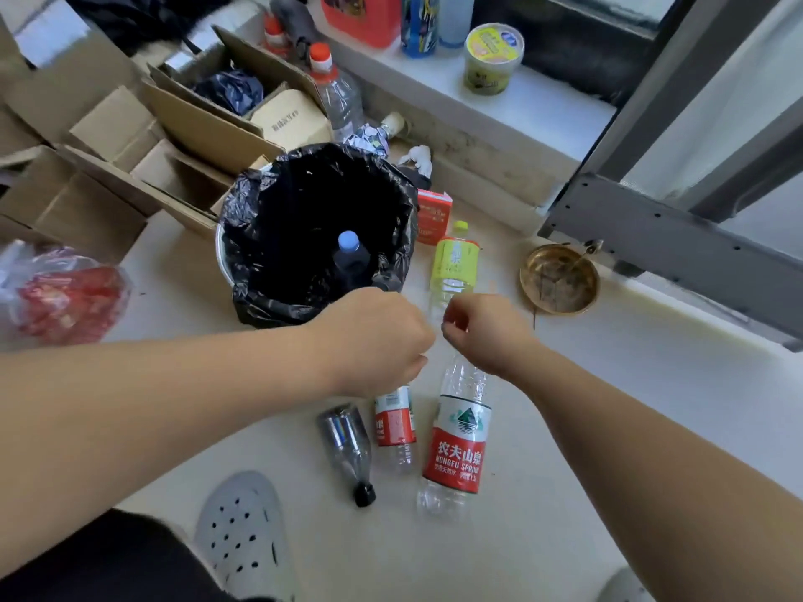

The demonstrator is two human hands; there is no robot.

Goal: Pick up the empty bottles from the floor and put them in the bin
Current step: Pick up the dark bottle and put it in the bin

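A: Since the bin [243, 271] sits at 11 o'clock from the hands with its black liner folded over the rim, the mouth is wide open; one blue-capped bottle [350, 258] is already inside, standing against the near wall.

B: Floor stock?

A: Largest first: Nongfu Spring bottle [458, 445] at 6 o'clock, neck under the right hand [486, 330]. Green-label bottle [454, 265] at 12, just beside the bin. Small red-label bottle [394, 427] under the left hand [373, 341]. Dark black-capped bottle [347, 449] at 7, lying near the grey slipper [243, 536].

B: Hand states?

A: Both curled narrow, fingers hidden beneath. Right appears pinched at the big bottle's neck; left seems closed over the small one's top. Contact unconfirmed; cannot tell.

B: Clearance?

A: Judgement: short lift toward 11 is free. Cardboard boxes [130, 158] crowd the bin's far side; brass dish [560, 280] at 2 stays out of the path.
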